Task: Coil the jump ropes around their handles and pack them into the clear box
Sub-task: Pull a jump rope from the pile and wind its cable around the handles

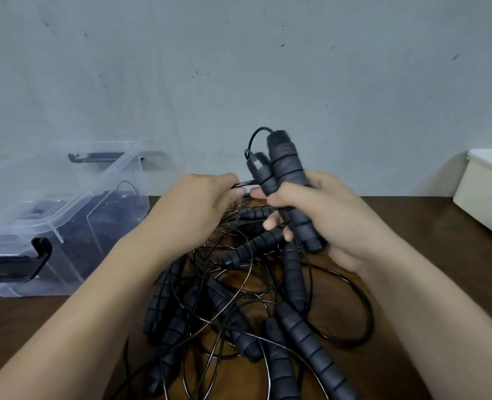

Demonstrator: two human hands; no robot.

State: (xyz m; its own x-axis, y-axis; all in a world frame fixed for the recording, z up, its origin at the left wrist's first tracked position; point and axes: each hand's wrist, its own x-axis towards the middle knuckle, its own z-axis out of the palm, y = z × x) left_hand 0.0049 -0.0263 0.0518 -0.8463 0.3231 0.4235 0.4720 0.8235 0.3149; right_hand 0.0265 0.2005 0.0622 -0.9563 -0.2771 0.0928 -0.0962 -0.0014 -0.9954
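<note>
Your right hand (325, 215) is wrapped around a pair of handles (286, 166), held side by side and pointing up above the table (429, 255). Your left hand (193, 209) is pinching the thin cord (246, 182) just beside them. A small loop of it sticks out at the top of the handles.

My guess is the biggest risk is the rest of that cord. It looks like it drops into the pile of loose ropes (239, 313) right under your hands, so a hard pull could drag other cords and handles along or tighten a knot. I can't tell which strand in the heap is yours. The cord also looks springy, so if the pinch slips your wraps will probably pop open. The two handles could slide past each other too if your grip loosens.

The clear box (22, 203) sits to your left against the wall, well apart from your hands, with some dark stuff already inside. Your left forearm and the pile are between you and it. A white bin (484, 197) sits off at the right edge, out of the way.
</note>
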